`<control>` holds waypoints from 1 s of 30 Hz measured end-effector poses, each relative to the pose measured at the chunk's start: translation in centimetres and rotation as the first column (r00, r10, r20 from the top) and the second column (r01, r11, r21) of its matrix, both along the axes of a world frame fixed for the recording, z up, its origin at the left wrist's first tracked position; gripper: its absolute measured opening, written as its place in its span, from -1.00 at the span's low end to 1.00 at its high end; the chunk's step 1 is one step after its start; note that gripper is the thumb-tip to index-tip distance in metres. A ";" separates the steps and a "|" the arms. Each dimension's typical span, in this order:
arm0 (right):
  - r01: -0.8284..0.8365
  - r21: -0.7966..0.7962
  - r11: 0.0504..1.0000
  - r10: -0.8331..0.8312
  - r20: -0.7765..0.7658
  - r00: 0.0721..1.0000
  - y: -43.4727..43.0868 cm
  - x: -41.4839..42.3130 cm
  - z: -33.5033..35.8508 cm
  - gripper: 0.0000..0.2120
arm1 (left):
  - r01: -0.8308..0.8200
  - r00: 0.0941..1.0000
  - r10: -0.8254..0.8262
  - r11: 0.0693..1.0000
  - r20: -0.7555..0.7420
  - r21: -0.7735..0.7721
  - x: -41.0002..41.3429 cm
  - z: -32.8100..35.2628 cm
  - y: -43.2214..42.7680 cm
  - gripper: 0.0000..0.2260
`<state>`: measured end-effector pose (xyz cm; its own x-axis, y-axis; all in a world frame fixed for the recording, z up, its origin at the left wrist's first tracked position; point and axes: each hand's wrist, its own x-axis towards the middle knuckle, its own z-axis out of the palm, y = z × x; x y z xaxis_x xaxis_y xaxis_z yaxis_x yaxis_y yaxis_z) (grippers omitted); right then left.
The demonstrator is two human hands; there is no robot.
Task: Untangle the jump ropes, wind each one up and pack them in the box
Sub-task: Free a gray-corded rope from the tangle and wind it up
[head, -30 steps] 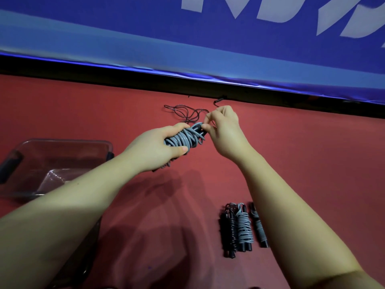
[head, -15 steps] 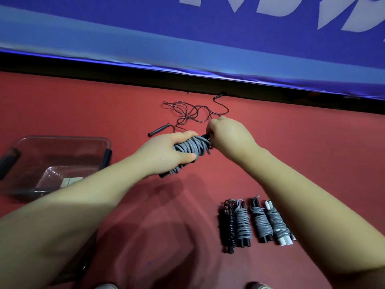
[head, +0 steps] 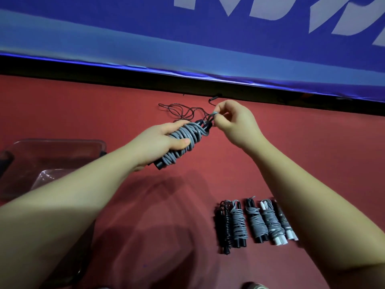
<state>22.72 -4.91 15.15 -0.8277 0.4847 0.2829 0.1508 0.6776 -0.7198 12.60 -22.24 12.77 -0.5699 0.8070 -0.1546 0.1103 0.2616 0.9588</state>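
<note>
Head view: our left hand (head: 164,142) grips the grey jump rope coiled on black handles (head: 187,136), centre frame; our right hand (head: 235,122) pinches its end loop at 1 o'clock. If we slacken the pinch, the coils may unwind. The clear plastic box (head: 58,141) sits at 9 o'clock.

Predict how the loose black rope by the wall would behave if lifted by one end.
Probably floppy: the loose black rope lies in thin, irregular loops on the red floor. It would likely snag as it lifts, since those loops cross each other. It looks light, being much thinner than the grey rope the left hand grips.
</note>
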 end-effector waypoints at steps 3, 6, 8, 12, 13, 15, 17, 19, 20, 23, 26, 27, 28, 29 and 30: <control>-0.114 0.313 0.943 0.085 0.107 0.991 0.7 0.3 0.1 -0.91 | 0.011 0.997 -0.010 1.000 -0.077 0.010 0.6 -0.3 0.1 -0.61; -0.093 -0.039 0.995 0.096 0.073 0.993 0.5 0.3 -0.6 -0.81 | 0.017 0.996 -0.014 0.999 -0.083 0.042 1.1 -0.7 0.5 -0.58; -0.039 -0.478 0.877 0.089 0.082 0.993 -0.1 0.4 -0.9 -0.68 | 0.016 0.992 -0.013 1.000 -0.125 0.023 1.3 -0.7 0.8 -0.49; -0.006 -0.722 0.692 0.137 0.124 0.983 -0.6 0.4 -1.8 -0.71 | -0.020 0.961 -0.023 0.988 -0.276 -0.152 1.9 -0.6 1.4 -0.26; 0.002 -0.717 0.697 0.119 0.119 0.986 -0.7 0.3 -2.1 -0.71 | -0.032 0.963 -0.022 0.981 -0.270 -0.193 2.0 -0.8 1.5 -0.26; 0.036 -0.686 0.727 0.074 0.130 0.989 -0.7 0.0 -2.6 -0.67 | -0.036 0.980 -0.011 0.972 -0.198 -0.232 2.2 -1.4 1.7 -0.38; 0.056 -0.653 0.756 0.075 0.171 0.982 -0.4 0.0 -3.2 -0.65 | -0.010 0.998 -0.004 0.974 -0.061 -0.228 2.2 -2.1 1.8 -0.56; 0.069 -0.633 0.771 0.097 0.224 0.970 0.1 0.0 -4.0 -0.61 | 0.014 0.999 -0.006 0.971 0.036 -0.237 1.8 -3.0 2.1 -0.69; 0.083 -0.624 0.777 0.102 0.255 0.962 0.2 0.0 -4.7 -0.58 | 0.022 0.998 -0.006 0.968 0.065 -0.249 1.8 -3.5 2.2 -0.73; 0.123 -0.577 0.808 0.092 0.329 0.940 0.2 0.1 -7.4 -0.56 | 0.025 0.995 0.007 0.950 0.100 -0.312 2.5 -5.5 2.8 -0.86; 0.166 -0.581 0.797 0.082 0.377 0.923 0.2 0.4 -10.4 -0.61 | 0.022 0.985 0.041 0.933 0.169 -0.358 4.5 -7.9 3.5 -0.81; 0.188 -0.595 0.781 0.082 0.396 0.915 0.2 0.7 -11.3 -0.60 | 0.022 0.983 0.047 0.928 0.177 -0.371 5.2 -8.7 3.7 -0.78; 0.213 -0.602 0.769 0.077 0.419 0.905 0.2 1.1 -12.1 -0.57 | 0.026 0.980 0.051 0.924 0.191 -0.382 5.7 -9.7 3.9 -0.77; 0.239 -0.597 0.765 0.071 0.448 0.891 0.1 1.4 -13.0 -0.56 | 0.032 0.974 0.059 0.919 0.218 -0.393 6.2 -10.7 4.1 -0.77; 0.261 -0.588 0.765 0.069 0.478 0.876 0.0 1.8 -14.0 -0.57 | 0.039 0.965 0.071 0.912 0.251 -0.408 6.7 -11.7 4.2 -0.77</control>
<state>24.49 -4.93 1.19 -0.7133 0.4950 -0.4962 0.6013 0.0685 -0.7961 19.27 -18.00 1.09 -0.4788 0.6335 -0.6079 -0.1306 0.6333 0.7628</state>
